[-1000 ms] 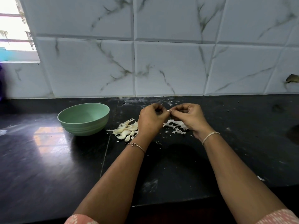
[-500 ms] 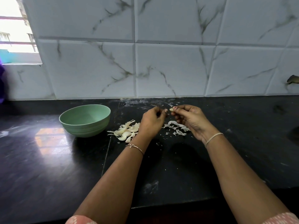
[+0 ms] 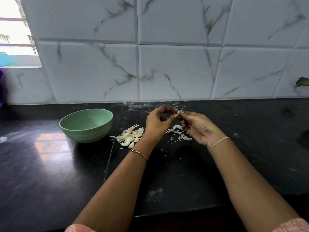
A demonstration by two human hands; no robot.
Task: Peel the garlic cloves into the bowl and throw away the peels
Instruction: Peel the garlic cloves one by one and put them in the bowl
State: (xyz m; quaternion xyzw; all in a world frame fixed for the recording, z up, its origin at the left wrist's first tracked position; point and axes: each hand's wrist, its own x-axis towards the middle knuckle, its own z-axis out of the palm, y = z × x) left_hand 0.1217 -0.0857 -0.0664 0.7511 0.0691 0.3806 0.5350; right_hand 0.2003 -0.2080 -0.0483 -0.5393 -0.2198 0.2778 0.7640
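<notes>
Left hand (image 3: pixel 157 124) and right hand (image 3: pixel 199 128) together over counter (image 3: pixel 50 181), both pinching 1 clove (image 3: pixel 178 112), bowl (image 3: pixel 87 131) at left, clove pile (image 3: pixel 130 136) beside it, peels (image 3: pixel 180 133) under right hand

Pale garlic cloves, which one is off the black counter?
The clove held between left hand and right hand; the other cloves lie heaped beside the green bowl.

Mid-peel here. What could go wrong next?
1. The clove is pinched by fingertips alone between the left hand and right hand, over the counter, not the bowl. If the grip slips, it may land among the peels.
2. The peels lie loose near the pile of cloves; a sweep could mix them.
</notes>
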